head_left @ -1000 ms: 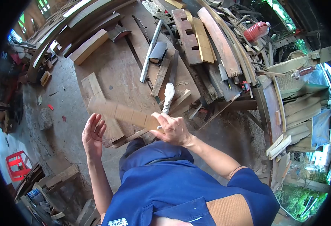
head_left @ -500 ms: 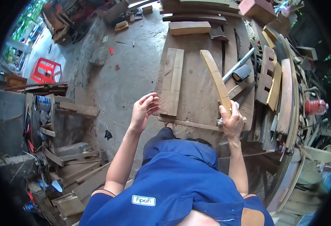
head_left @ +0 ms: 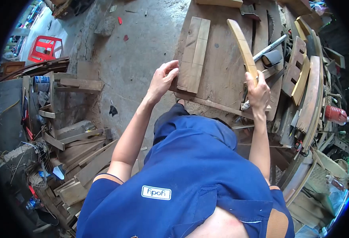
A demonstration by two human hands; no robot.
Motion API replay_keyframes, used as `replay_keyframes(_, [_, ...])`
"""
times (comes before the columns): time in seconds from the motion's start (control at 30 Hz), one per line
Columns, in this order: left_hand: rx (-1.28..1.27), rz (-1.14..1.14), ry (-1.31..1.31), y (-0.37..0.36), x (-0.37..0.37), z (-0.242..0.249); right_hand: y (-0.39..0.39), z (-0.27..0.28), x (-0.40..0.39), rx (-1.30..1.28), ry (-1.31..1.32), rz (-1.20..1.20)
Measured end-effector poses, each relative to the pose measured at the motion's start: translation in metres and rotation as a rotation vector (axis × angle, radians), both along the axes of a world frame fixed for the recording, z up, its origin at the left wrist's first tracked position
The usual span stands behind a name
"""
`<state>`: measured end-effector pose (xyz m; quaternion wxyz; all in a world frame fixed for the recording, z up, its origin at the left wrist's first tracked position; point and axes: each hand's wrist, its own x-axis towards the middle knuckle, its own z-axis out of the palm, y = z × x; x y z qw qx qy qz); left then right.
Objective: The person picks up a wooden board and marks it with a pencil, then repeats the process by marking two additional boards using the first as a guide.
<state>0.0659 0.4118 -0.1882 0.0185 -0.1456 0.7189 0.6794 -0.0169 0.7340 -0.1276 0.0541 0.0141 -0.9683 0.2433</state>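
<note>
My right hand (head_left: 258,92) is closed round the lower end of a narrow wooden strip (head_left: 242,44). The strip, tilted up and away to the left over the workbench (head_left: 221,59), bears thin lines across its face. My left hand (head_left: 163,82), loosely curled with nothing visible in it, hovers by the bench's left edge. Close to its fingertips lies a pale wooden board (head_left: 194,55) with marked lines, flat on the bench. Beyond my right hand are a dark cylindrical object (head_left: 272,58) and a grey tube (head_left: 270,48).
Wood pieces (head_left: 301,75) crowd the bench's right side, with a red plastic bottle (head_left: 336,115) beyond. Scrap wood (head_left: 83,158) is piled at lower left, near a blue can (head_left: 41,83). A red plastic stool (head_left: 45,48) stands on the concrete floor (head_left: 138,47).
My view has tilted down and shifted, so the bench sits higher and further right. The strip remains in my right hand; my left hand stays near the bench's left edge, fingers more curled.
</note>
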Motion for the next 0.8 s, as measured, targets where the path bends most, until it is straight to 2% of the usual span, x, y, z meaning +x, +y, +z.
replay_keyframes(0.1, [-0.092, -0.061, -0.022, -0.002, -0.005, 0.001, -0.002, -0.005, -0.015, 0.051, -0.033, -0.015])
replay_keyframes(0.17, [-0.265, -0.128, 0.013, -0.002, -0.008, 0.007, -0.003, -0.011, -0.022, 0.119, -0.034, -0.028])
replay_keyframes(0.47, [-0.400, -0.145, 0.096, -0.001, -0.015, 0.005, -0.015, -0.017, -0.016, 0.214, -0.042, 0.018])
replay_keyframes(0.67, [-0.370, -0.201, 0.005, -0.001, -0.018, 0.015, -0.022, -0.014, -0.012, 0.236, -0.077, 0.090])
replay_keyframes(0.8, [-0.446, -0.227, 0.014, 0.002, -0.019, 0.015, -0.025, -0.011, -0.012, 0.275, -0.083, 0.104])
